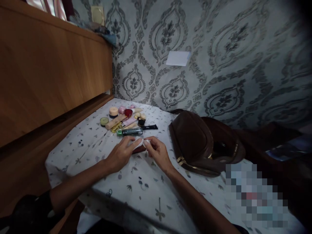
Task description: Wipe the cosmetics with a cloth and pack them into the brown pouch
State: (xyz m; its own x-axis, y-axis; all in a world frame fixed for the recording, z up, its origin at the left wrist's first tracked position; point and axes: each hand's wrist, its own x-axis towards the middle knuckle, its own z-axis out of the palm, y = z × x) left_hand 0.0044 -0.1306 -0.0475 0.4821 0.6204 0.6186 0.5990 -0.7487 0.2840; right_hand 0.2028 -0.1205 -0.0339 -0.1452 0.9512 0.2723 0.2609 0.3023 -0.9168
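in the head view, the left hand [123, 152] and the right hand [159, 152] both pinch a small white wipe [138, 143] (maybe a tissue), fingers nearly closed. the wipe is right between them and runs side to side, so neither hand is nearer. a flat dark brown thing [138, 149] shows just below it; a green-capped tube [131, 131] lies just past the hands.

No legible text, labels, brands, numbers or signs anywhere.
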